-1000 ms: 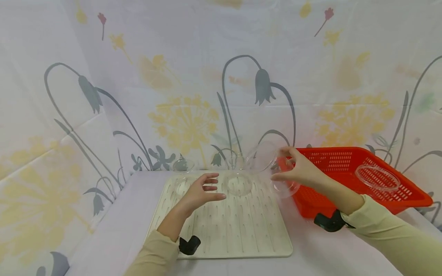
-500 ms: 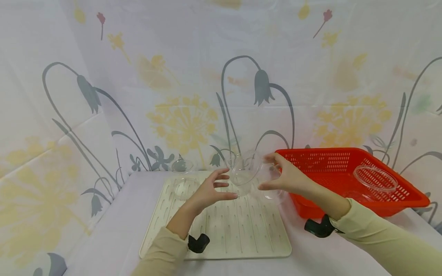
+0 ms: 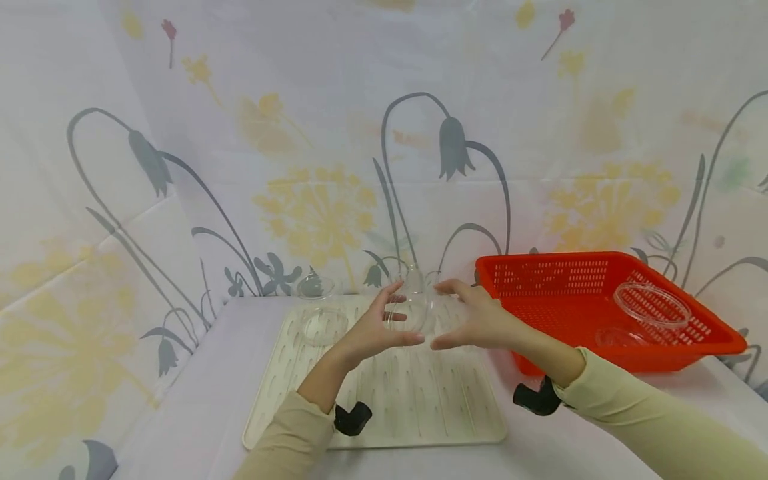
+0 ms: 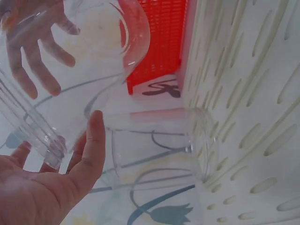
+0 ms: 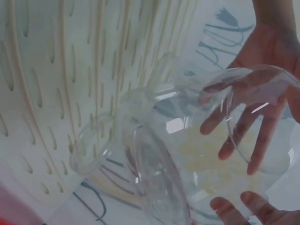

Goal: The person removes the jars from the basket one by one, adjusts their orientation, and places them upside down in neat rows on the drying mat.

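Between my two hands, in the head view, hovers a clear, rounded, thick-rimmed container (image 3: 421, 308), close over the far part of the pale ribbed mat (image 3: 396, 400). My right hand (image 3: 483, 319) holds it from the right side, fingertips against its wall in the right wrist view. From the left, my left hand (image 3: 373, 328) cups it; in the left wrist view fingers (image 4: 95, 136) and thumb lie at its ridged rim. Beside it, in the left wrist view, a clear straight-walled jar (image 4: 152, 154) stands on the mat. Another clear jar (image 3: 324, 327) stands farther left.
A red perforated basket (image 3: 552, 267) stands to the right, with a clear ring-like lid (image 3: 651, 307) and another clear round piece (image 3: 621, 337) in it. Behind everything hangs a flower-printed white cloth (image 3: 360, 100).
My right hand has brought the clear container leftward, away from the basket's side, to above the mat. The left hand has shifted right to meet it.
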Available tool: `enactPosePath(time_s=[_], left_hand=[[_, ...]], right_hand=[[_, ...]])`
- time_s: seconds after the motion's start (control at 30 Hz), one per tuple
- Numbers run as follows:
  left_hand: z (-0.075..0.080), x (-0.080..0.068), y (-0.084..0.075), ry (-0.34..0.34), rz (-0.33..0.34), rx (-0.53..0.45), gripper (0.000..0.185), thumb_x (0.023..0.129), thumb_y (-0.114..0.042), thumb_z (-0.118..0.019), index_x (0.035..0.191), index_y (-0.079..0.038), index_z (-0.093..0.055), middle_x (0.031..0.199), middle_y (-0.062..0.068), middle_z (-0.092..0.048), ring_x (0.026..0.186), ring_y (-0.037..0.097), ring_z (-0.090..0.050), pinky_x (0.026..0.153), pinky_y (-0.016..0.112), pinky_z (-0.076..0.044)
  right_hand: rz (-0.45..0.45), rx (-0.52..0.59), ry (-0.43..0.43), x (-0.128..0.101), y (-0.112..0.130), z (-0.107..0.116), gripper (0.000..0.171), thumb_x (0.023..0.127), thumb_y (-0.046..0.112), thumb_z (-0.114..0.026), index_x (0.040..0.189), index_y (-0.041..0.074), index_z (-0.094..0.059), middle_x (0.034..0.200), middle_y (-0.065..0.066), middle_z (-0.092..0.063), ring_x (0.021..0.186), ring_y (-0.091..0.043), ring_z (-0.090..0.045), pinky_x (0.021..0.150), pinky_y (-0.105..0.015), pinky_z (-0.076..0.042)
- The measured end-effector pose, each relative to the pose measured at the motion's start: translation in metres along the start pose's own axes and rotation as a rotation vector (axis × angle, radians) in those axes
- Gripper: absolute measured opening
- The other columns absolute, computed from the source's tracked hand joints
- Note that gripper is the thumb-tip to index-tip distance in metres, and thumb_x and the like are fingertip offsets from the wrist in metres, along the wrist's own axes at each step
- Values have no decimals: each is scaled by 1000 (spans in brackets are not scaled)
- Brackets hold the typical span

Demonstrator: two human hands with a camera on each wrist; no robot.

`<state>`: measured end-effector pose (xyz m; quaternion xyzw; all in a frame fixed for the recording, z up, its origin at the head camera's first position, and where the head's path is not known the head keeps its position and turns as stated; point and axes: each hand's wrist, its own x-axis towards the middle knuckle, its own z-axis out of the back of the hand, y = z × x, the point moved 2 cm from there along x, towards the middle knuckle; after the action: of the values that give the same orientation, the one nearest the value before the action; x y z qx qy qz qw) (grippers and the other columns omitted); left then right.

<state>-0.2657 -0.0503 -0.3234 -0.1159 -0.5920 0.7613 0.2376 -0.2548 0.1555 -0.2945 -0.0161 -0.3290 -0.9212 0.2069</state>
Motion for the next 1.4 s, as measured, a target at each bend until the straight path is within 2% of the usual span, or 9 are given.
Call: enactPosePath(time_s=[0.13,0.3,0.5,0.67,0.8,0.93,1.1,1.27,1.4], left_hand=[[1,-1,-1,9,-20,13,87,79,-25,-75,146,-33,-21,144,6,-29,123,31,-40,85,46,-47],[4,-1,1,-27,-27,-2,82,80,-25,-74,145,-30,-25,142,8,-30,121,32,-42,86,49,-46],[7,-3,3,-65,-36,-32,80,83,-31,-70,145,-24,-20,143,11,-24,122,32,-41,90,51,-42],[12,-4,4,-126,-37,-139,77,84,-28,-65,144,-18,-18,140,15,-23,121,33,-43,94,50,-40],[13,-3,7,-149,-16,-232,77,84,-27,-60,143,-13,-13,138,18,-19,120,37,-42,98,51,-36],[13,-4,9,-158,-16,-255,80,84,-31,-58,143,-9,-9,140,21,-15,122,40,-38,100,53,-34],[13,-7,10,-123,-9,-251,79,84,-32,-59,140,-5,-9,139,23,-18,122,41,-39,99,51,-35],[16,-11,13,-42,27,-254,71,87,-21,-61,137,-3,-15,137,25,-29,119,39,-46,98,44,-39],[16,-14,15,17,56,-176,70,86,-20,-64,139,-4,-21,138,20,-37,120,34,-46,99,44,-38]], right_hand=[[40,-73,-13,0,4,-6,84,63,43,-83,133,15,-46,131,-9,-48,112,-33,-39,81,-60,-42],[28,5,-41,0,-1,-7,84,66,40,-82,136,14,-43,136,-15,-43,118,-38,-37,84,-64,-41],[-10,259,-95,-4,-10,-8,86,73,32,-79,142,12,-31,144,-19,-27,125,-42,-30,92,-64,-34],[-91,523,-140,-8,-13,-16,90,80,24,-73,146,14,-14,149,-22,-12,126,-46,-30,94,-58,-37],[-146,728,-171,-9,-12,-26,89,84,19,-67,147,14,-4,147,-23,-9,125,-44,-32,95,-53,-39],[-174,830,-166,-10,-12,-34,84,87,18,-63,146,10,-4,146,-25,-14,124,-43,-35,90,-49,-45],[-154,887,-138,-11,-12,-35,81,88,15,-60,145,6,-3,141,-27,-23,117,-42,-46,90,-45,-45],[-127,876,-189,-9,-12,-28,77,87,11,-61,143,7,-8,146,-22,-14,122,-38,-38,93,-43,-44],[-110,889,-224,-5,-12,-24,73,87,7,-59,142,5,-12,143,-22,-24,122,-36,-38,96,-43,-41]])
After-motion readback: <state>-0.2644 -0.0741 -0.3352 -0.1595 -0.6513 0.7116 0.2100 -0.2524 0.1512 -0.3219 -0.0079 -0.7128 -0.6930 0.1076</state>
